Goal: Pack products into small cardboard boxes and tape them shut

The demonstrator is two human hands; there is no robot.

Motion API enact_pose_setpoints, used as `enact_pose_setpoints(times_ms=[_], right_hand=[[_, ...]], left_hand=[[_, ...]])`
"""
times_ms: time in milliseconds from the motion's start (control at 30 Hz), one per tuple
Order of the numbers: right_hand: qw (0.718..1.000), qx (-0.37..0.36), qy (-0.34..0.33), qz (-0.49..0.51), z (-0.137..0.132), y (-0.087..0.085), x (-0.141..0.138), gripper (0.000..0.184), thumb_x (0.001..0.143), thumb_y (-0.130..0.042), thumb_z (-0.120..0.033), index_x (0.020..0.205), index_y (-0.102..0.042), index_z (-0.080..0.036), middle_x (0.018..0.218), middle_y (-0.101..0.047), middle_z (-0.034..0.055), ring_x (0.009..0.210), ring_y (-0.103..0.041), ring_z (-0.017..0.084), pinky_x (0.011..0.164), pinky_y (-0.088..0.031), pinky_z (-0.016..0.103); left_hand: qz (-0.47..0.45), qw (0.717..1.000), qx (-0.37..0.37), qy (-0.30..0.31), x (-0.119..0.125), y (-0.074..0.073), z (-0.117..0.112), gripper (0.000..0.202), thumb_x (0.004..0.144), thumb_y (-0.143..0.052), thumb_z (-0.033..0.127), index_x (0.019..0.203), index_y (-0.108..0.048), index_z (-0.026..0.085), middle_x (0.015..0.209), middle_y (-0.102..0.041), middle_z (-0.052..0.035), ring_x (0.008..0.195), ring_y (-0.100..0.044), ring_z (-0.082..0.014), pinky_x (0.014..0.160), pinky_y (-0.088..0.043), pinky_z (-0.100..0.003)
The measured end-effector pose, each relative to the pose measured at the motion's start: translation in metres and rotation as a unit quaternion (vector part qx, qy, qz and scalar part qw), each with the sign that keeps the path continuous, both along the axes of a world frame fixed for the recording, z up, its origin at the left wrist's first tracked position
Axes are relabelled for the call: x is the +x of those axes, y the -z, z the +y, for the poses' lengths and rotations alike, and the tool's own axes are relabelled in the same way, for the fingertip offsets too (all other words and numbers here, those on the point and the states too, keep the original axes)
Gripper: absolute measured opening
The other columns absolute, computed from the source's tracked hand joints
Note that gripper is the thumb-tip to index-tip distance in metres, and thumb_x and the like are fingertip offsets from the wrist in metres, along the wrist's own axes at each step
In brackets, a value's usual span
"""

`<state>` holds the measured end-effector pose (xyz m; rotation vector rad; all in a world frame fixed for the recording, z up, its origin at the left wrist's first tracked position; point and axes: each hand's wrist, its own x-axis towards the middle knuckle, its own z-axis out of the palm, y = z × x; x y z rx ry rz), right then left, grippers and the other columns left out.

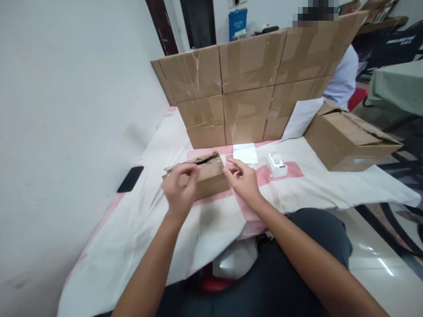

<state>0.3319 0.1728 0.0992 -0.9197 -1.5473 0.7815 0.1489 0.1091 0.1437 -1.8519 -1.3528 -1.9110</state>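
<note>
A small brown cardboard box (213,178) lies on the cloth in front of me, its top seam torn and gaping. My left hand (180,189) is above the box's left part, thumb and forefinger brought together in a pinch. At the box's right end, my right hand (243,178) also pinches, its fingertips close to the edge. Whatever may be between the fingers of either hand is too thin or clear to make out. To the right of my right hand stands a small white tape dispenser (276,165).
A tall cardboard partition (246,83) stands across the back of the table. A white paper (245,153) lies before it; another white sheet (302,118) leans on it. A larger carton (352,138) sits right, a black phone (130,179) left. A person's sleeve (343,77) shows behind.
</note>
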Motion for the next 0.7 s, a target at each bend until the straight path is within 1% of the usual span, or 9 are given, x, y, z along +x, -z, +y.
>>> enact_pose_setpoints(times_ms=[67, 100, 167, 267, 333, 367, 433, 600, 700], right_hand=[[0.995, 0.091, 0.005, -0.038, 0.010, 0.008, -0.012, 0.032, 0.095, -0.055, -0.027, 0.123, -0.070, -0.023, 0.106, -0.078, 0.0069, 0.104, -0.068, 0.024, 0.094, -0.050, 0.040], [0.988, 0.138, 0.000, -0.072, 0.016, 0.009, -0.018, 0.034, 0.096, -0.052, -0.025, 0.126, -0.069, -0.024, 0.117, -0.076, 0.0075, 0.115, -0.064, 0.025, 0.102, -0.046, 0.043], [0.965, 0.196, -0.014, -0.173, 0.026, 0.005, -0.032, 0.037, 0.097, -0.051, -0.025, 0.130, -0.068, -0.023, 0.134, -0.069, 0.0085, 0.131, -0.054, 0.028, 0.113, -0.036, 0.049], [0.933, 0.176, -0.058, -0.307, 0.036, -0.004, -0.046, 0.036, 0.099, -0.052, -0.030, 0.129, -0.069, -0.021, 0.139, -0.066, 0.0094, 0.134, -0.050, 0.031, 0.110, -0.036, 0.053], [0.922, 0.156, -0.093, -0.342, 0.037, -0.006, -0.048, 0.035, 0.100, -0.050, -0.031, 0.127, -0.071, -0.023, 0.139, -0.066, 0.0074, 0.132, -0.049, 0.029, 0.105, -0.041, 0.051], [0.920, 0.155, -0.104, -0.345, 0.037, -0.006, -0.048, 0.036, 0.100, -0.049, -0.031, 0.127, -0.071, -0.024, 0.140, -0.066, 0.0062, 0.133, -0.049, 0.029, 0.104, -0.042, 0.049], [0.918, 0.165, -0.109, -0.343, 0.037, -0.004, -0.045, 0.037, 0.100, -0.049, -0.030, 0.129, -0.070, -0.025, 0.142, -0.064, 0.0056, 0.135, -0.047, 0.028, 0.105, -0.042, 0.050], [0.919, 0.178, -0.103, -0.337, 0.036, 0.003, -0.042, 0.037, 0.101, -0.048, -0.032, 0.129, -0.071, -0.024, 0.141, -0.065, 0.0060, 0.135, -0.046, 0.029, 0.108, -0.040, 0.052], [0.918, 0.177, -0.107, -0.339, 0.038, 0.004, -0.044, 0.036, 0.101, -0.048, -0.032, 0.127, -0.072, -0.023, 0.140, -0.066, 0.0068, 0.135, -0.047, 0.030, 0.107, -0.039, 0.052]], left_hand=[[-0.083, 0.996, -0.030, -0.019, -0.028, -0.009, -0.003, 0.015, 0.085, -0.074, 0.024, 0.096, -0.065, 0.022, 0.082, -0.069, 0.0016, 0.071, -0.066, -0.0119, 0.070, -0.054, -0.026], [-0.102, 0.992, -0.071, -0.006, -0.041, -0.017, -0.002, 0.022, 0.084, -0.075, 0.028, 0.102, -0.063, 0.022, 0.081, -0.068, 0.0018, 0.067, -0.065, -0.0119, 0.067, -0.054, -0.026], [-0.077, 0.975, -0.202, 0.051, -0.066, -0.034, 0.005, 0.037, 0.082, -0.075, 0.035, 0.112, -0.058, 0.022, 0.079, -0.068, 0.0024, 0.059, -0.062, -0.0120, 0.062, -0.052, -0.027], [0.010, 0.902, -0.416, 0.114, -0.094, -0.056, 0.021, 0.053, 0.079, -0.075, 0.044, 0.123, -0.055, 0.022, 0.082, -0.070, 0.0005, 0.063, -0.064, -0.0147, 0.064, -0.053, -0.029], [0.055, 0.852, -0.505, 0.122, -0.104, -0.061, 0.030, 0.063, 0.078, -0.075, 0.048, 0.130, -0.052, 0.023, 0.089, -0.071, -0.0018, 0.069, -0.067, -0.0171, 0.068, -0.054, -0.032], [0.070, 0.836, -0.530, 0.120, -0.107, -0.061, 0.035, 0.067, 0.077, -0.075, 0.050, 0.133, -0.050, 0.023, 0.093, -0.071, -0.0030, 0.071, -0.068, -0.0182, 0.069, -0.054, -0.032], [0.086, 0.821, -0.552, 0.117, -0.112, -0.055, 0.042, 0.075, 0.074, -0.076, 0.052, 0.138, -0.047, 0.024, 0.100, -0.072, -0.0050, 0.076, -0.069, -0.0204, 0.070, -0.054, -0.034], [0.142, 0.805, -0.566, 0.107, -0.116, -0.034, 0.055, 0.094, 0.066, -0.080, 0.052, 0.147, -0.041, 0.024, 0.109, -0.072, -0.0071, 0.090, -0.068, -0.0246, 0.078, -0.055, -0.038], [0.198, 0.799, -0.563, 0.072, -0.115, -0.027, 0.057, 0.096, 0.069, -0.076, 0.052, 0.152, -0.037, 0.023, 0.115, -0.070, -0.0083, 0.098, -0.067, -0.0262, 0.088, -0.053, -0.041]])
